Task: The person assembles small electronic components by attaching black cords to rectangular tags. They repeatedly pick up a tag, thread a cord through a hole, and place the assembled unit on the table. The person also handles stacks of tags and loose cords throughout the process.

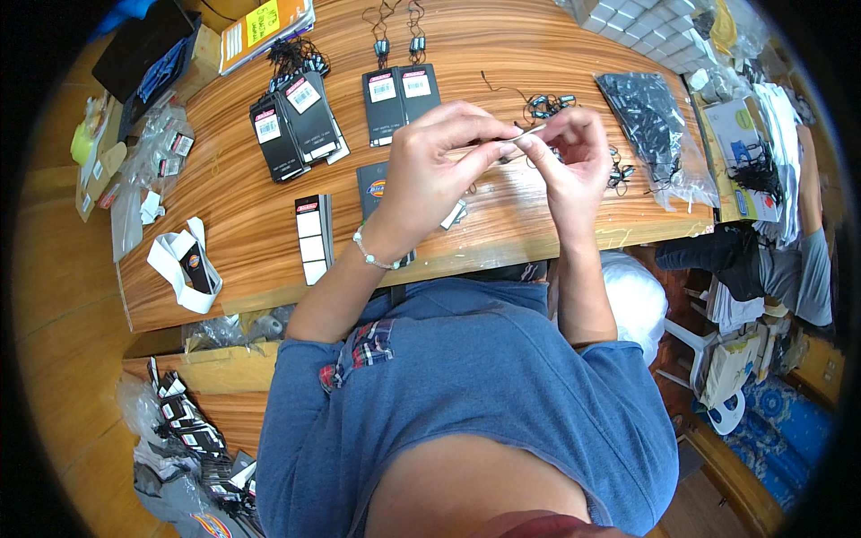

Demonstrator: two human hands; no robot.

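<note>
My left hand [439, 166] and my right hand [571, 161] meet above the table, both with fingers pinched. Between their fingertips is a thin, pale, flat piece [529, 132], seen almost edge-on; it may be a tag, but its kind is unclear. Under my left wrist lies a dark hang tag [372, 179] with a coloured logo, partly covered by my arm. Beyond my hands, a loose bunch of black strings with small fasteners [547, 106] rests on the wood. More strings [619, 170] lie just right of my right hand.
Stacked black hang tags [300, 125] and two strung tags [401, 99] lie at the far left and centre. White-and-black stickers [312, 240] and a white label roll [186, 269] are nearer. A plastic bag of black strings [655, 134] sits right, before small white boxes [641, 27].
</note>
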